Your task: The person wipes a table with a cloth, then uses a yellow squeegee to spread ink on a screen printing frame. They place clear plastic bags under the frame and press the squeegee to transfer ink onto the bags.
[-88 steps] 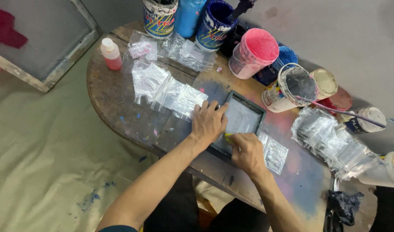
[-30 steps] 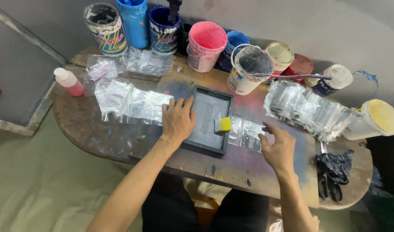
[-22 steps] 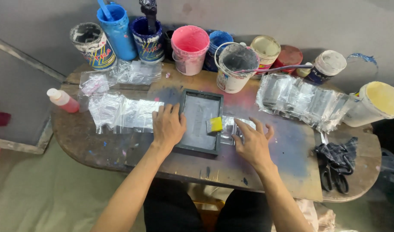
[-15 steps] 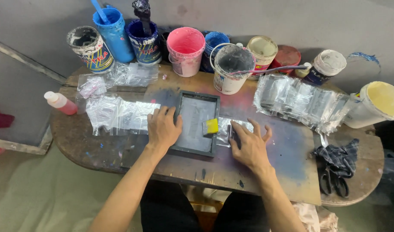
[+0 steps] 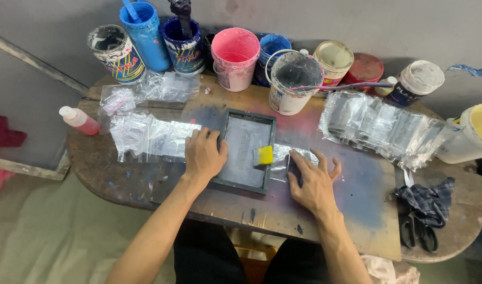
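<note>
Right hand point(image 5: 313, 181): fingers point(image 5: 321, 159) spread flat, pinning a clear plastic sleeve point(image 5: 284, 160) to the surface point(image 5: 357, 210), just right of the small screen frame point(image 5: 245, 150). Left hand point(image 5: 203, 155) presses the frame's left edge (long axis runs away from the person). Half a second ago the right hand lay marginally nearer the frame.

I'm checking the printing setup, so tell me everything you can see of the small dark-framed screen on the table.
The small screen is a rectangle with a dark frame around a grey mesh panel, lying flat near the middle of the paint-stained wooden table, long side running away from the person. The left hand presses flat on its left edge. A small yellow block rests at its right edge. A clear plastic bag sticks out from under that edge, where the right hand rests.
</note>
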